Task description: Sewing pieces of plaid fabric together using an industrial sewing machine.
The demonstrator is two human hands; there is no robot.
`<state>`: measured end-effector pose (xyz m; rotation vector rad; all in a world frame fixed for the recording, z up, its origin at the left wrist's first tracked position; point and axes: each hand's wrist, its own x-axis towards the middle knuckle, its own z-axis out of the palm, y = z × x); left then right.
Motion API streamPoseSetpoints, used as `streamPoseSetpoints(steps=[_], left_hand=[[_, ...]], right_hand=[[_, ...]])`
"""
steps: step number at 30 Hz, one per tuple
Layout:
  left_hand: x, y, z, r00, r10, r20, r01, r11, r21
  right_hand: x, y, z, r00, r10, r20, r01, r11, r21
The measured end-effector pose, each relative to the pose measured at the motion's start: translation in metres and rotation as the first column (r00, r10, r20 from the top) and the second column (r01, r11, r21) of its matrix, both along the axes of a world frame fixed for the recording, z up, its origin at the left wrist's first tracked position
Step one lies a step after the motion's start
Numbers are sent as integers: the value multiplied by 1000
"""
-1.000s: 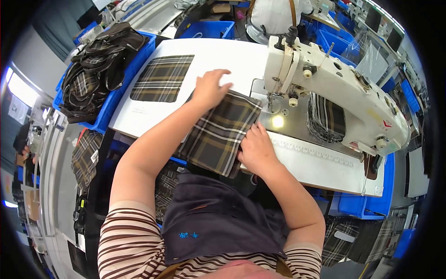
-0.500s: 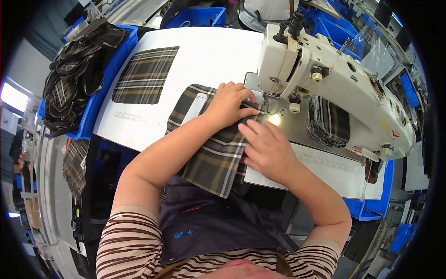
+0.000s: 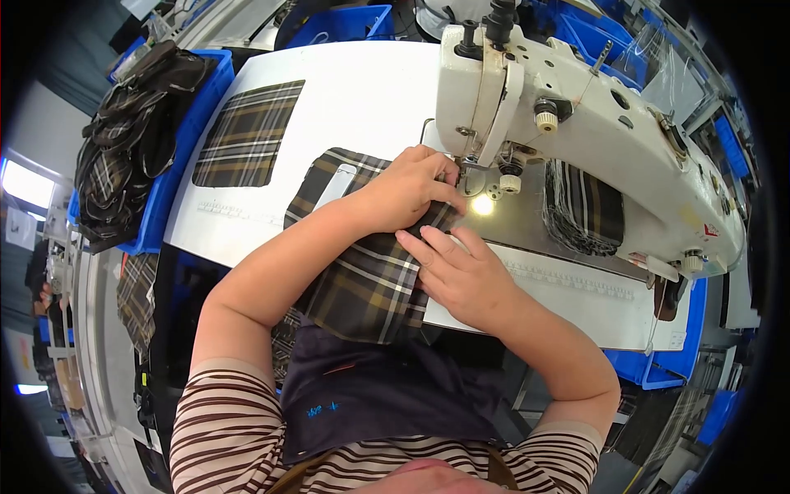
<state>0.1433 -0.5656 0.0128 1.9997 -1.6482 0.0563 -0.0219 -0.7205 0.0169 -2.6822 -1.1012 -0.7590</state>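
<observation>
At the left, a plaid piece [image 3: 137, 292] hangs below a blue crate [image 3: 194, 136] heaped with dark cloth items [image 3: 132, 144], some of them showing plaid. Just right of the crate, a separate plaid panel [image 3: 251, 136] lies flat on the white tabletop [image 3: 362, 90], above printed ruler marks [image 3: 239, 210]. Next comes the plaid cloth [image 3: 362, 288] being handled; it lies across the front edge of the tabletop, its lower end reaching the person's dark apron [image 3: 378, 395]. A narrow white strip [image 3: 336, 188] rests on its upper left part, beside the left forearm. The left hand [image 3: 407, 189] sits on the cloth's upper part near the needle area, its fingers bent and a small gap between thumb and forefinger; whether they pinch the fabric cannot be told. Slightly lower and to the right, the right hand [image 3: 465, 276] lies over the cloth's right edge, fingers a little apart, thumb hidden, so its grip cannot be told either. Beyond the hands stands a white sewing machine [image 3: 592, 123], a bright light spot [image 3: 483, 204] glowing beneath its head. Under its arm sits a stack of plaid pieces [image 3: 586, 210].
</observation>
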Motion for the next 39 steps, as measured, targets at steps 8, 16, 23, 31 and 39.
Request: streamPoseSetpoints(steps=[8,16,23,31,39], left_hand=[[-3,4,-3,999,51,-15,-51,997,-56],[10,10,2,970,242,32,-240,969,-60],[20,14,6,908,232,-348,-239,971,24],[14,7,-13,960,245,-133,-260,959,-114],[17,-3,4,926,372,-66,-360,921,147]], right_hand=[[-6,3,1,999,-51,1,51,997,-52],[3,3,9,999,45,4,-46,998,51],[3,0,6,990,-13,-141,27,995,98],[3,-2,8,987,-52,-151,57,998,29],[3,-2,4,997,1,-79,4,998,56]])
